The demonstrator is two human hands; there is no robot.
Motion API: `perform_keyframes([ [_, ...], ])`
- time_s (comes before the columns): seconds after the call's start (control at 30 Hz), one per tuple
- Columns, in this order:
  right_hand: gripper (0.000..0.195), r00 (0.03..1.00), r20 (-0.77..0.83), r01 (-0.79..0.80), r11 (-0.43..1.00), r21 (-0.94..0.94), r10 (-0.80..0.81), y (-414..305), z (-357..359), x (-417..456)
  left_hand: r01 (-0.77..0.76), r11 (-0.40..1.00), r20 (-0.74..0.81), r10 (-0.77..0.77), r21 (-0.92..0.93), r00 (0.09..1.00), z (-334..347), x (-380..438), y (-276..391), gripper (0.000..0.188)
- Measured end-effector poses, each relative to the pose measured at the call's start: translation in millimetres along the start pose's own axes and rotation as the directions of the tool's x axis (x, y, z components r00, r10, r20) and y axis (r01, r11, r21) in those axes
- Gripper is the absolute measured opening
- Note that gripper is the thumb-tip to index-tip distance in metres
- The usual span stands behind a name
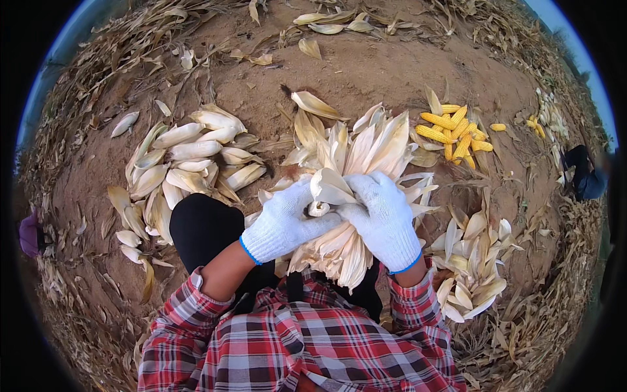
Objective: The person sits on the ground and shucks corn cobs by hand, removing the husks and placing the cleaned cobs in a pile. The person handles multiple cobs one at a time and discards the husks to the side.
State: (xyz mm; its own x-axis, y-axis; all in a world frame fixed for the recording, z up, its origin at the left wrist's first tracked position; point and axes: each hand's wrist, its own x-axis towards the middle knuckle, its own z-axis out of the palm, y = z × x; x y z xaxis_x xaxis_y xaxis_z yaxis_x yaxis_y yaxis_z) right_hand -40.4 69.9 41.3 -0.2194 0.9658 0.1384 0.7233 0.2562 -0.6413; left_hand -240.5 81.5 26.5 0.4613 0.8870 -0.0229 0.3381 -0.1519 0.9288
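Note:
My left hand [281, 223], in a white knit glove with a blue cuff edge, grips a pale dry corn husk [330, 187] from the left. Close beside it, my right hand [384, 218], gloved the same way, has its thumb and fingers closed on the husk's other side. A curled pale end [318, 209] shows between the two hands; whether a cob is inside is hidden. Around and under my hands lie many loose husk leaves [377, 147]. More crumpled husks [338, 257] spread out below my wrists.
Unhusked corn ears [191, 157] are heaped to the left, by my knee [205, 225]. Bare yellow cobs [458, 130] lie piled at right. Nearer on the right is another husk heap [475, 264]. One person [588, 176] is at far right, another [30, 234] at far left.

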Motion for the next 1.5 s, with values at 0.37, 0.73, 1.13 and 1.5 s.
perform_keyframes([
  [0.37,0.025,0.979,-0.031,-0.18,0.921,0.346,0.203,6.2,-14.5,-6.7,0.091,0.988,-0.152,-0.071,0.126,0.986,22.9,12.6,1.4,0.03],
  [0.73,0.081,0.79,-0.527,-0.381,0.924,-0.021,0.313,28.5,-81.8,-39.4,0.032,0.944,-0.175,0.028,0.328,0.984,28.3,16.0,11.1,0.035],
  [1.13,0.02,0.963,-0.271,0.109,0.937,0.333,-0.016,13.3,-27.3,-37.4,-0.193,0.762,0.154,0.124,0.618,0.98,21.0,11.8,30.6,0.033],
  [1.5,0.02,0.969,0.051,-0.232,0.822,0.52,0.241,19.1,-6.4,-21.2,-0.351,0.926,0.326,0.292,0.137,0.899,23.6,11.5,4.4,0.022],
])
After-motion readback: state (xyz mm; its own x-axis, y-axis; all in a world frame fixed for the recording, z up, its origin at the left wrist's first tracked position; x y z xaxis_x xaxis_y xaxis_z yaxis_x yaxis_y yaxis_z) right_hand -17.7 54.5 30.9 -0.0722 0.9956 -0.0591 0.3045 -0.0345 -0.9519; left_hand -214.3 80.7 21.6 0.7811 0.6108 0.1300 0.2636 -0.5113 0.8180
